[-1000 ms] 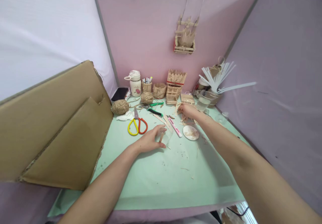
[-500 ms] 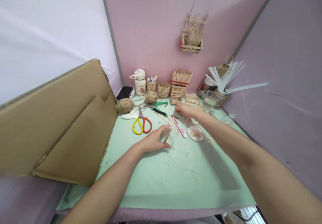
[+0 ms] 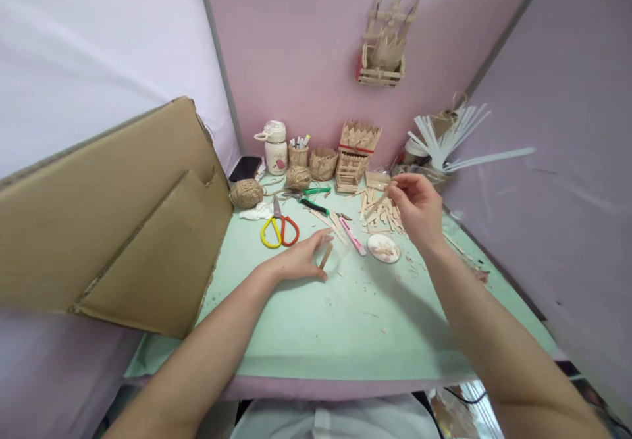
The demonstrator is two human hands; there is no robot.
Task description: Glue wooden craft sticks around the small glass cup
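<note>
My left hand [image 3: 301, 261] rests on the green table mat, fingers curled round a small clear plastic cup [image 3: 332, 257] with a wooden stick standing in it. My right hand [image 3: 419, 207] is raised above the table, pinching a wooden craft stick [image 3: 379, 200] between thumb and fingers. Below it lies a loose pile of wooden sticks [image 3: 379, 215]. A small round white dish [image 3: 384, 248] with shavings sits just in front of that pile.
Yellow-and-red scissors [image 3: 279, 228], a pink knife [image 3: 352, 235], green pliers [image 3: 310, 198] and two twine balls [image 3: 247, 193] lie behind my left hand. Stick-built baskets [image 3: 356, 156], a jar [image 3: 276, 147] and white strips [image 3: 447, 144] line the back. Cardboard sheets [image 3: 118, 222] lean on the left.
My right hand has lifted off the stick pile with one stick pinched in it and moved right and toward me. My left hand has stayed on the cup.
</note>
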